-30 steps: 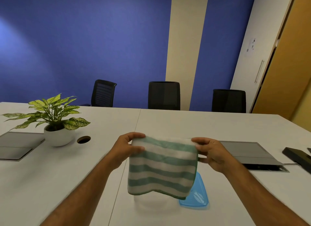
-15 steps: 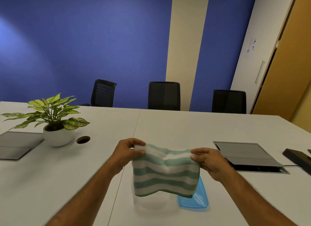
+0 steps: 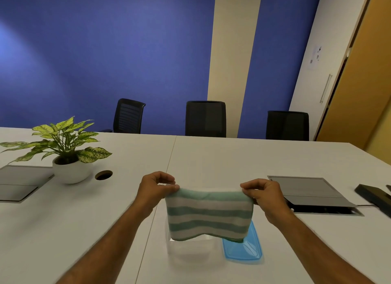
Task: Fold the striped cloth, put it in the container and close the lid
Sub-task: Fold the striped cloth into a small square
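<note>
A folded green-and-white striped cloth point(image 3: 208, 215) hangs in the air above the table. My left hand point(image 3: 155, 189) pinches its top left corner and my right hand point(image 3: 263, 196) pinches its top right corner. Directly below the cloth stands a clear plastic container point(image 3: 190, 251), open, its far side hidden behind the cloth. The blue lid point(image 3: 243, 248) lies flat on the table just right of the container, partly covered by the cloth's lower right corner.
A potted plant point(image 3: 69, 156) in a white pot stands at the left, with a round cable hole point(image 3: 103, 174) beside it. Grey flaps point(image 3: 306, 191) are set into the white table point(image 3: 232, 161) at right and left. A black device point(image 3: 374, 196) lies far right. Three black chairs point(image 3: 206, 118) stand behind.
Both hands have lowered the cloth toward the container and drawn it taut; it now hangs shorter, its bottom edge close to the container's rim.
</note>
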